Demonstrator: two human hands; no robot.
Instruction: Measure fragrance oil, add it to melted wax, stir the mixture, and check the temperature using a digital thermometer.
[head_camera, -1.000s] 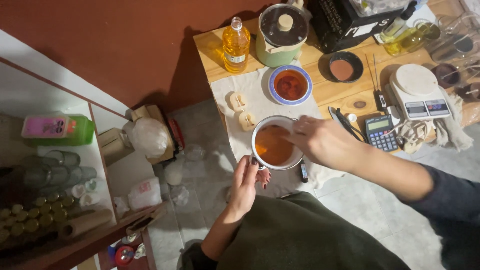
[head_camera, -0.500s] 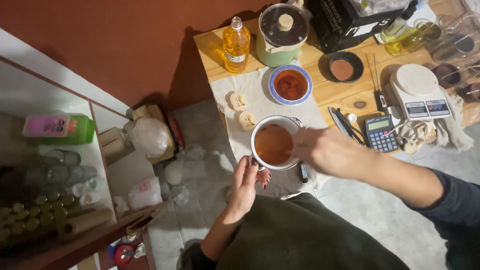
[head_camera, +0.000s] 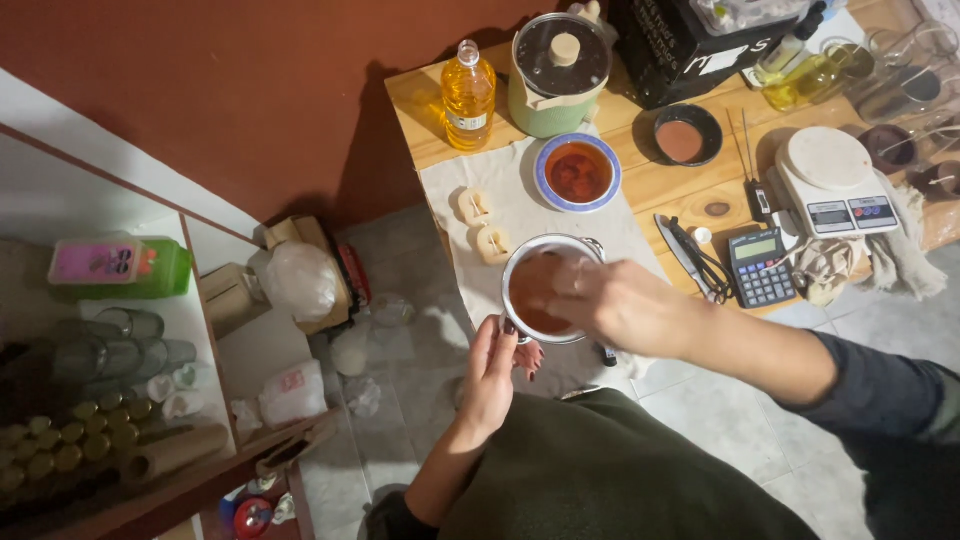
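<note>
At frame centre I saw my left hand (head_camera: 493, 370) gripping the metal pot (head_camera: 548, 290) of brown liquid by its near rim. Right hand (head_camera: 622, 305) hovered over it, fingers (head_camera: 572, 280) curled shut; contents indeterminate. Pot sat on the tabletop (head_camera: 640, 185) cloth (head_camera: 500, 190).

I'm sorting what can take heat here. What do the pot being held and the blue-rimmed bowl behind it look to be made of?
The pot, held at its near rim by the left hand, looks like bare metal: thin, pale, shiny rim. The blue-rimmed bowl looks like glazed ceramic, judging by its glossy coloured rim, though enamel cannot be ruled out.
</note>
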